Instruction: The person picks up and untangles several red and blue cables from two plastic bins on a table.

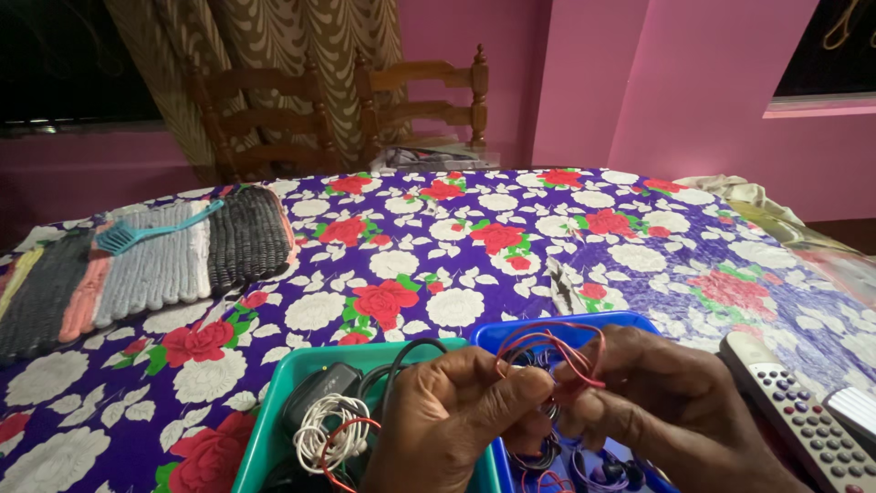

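Observation:
My left hand (pixel 452 415) and my right hand (pixel 671 402) meet over two plastic trays at the bottom of the view. Both pinch a thin red wire (pixel 557 351) looped between the fingers. Below the hands sits a blue tray (pixel 584 324) with earphones and more wires. To its left a green tray (pixel 283 402) holds a black adapter (pixel 319 388), a coiled white cable (pixel 319 434) and a black cable (pixel 411 351).
A floral purple cloth (pixel 456 246) covers the table. A woven striped mat (pixel 155 265) with a teal fly swatter (pixel 151 228) lies at the left. A grey remote (pixel 803 411) lies at the right. Two wooden chairs (pixel 420 100) stand behind the table.

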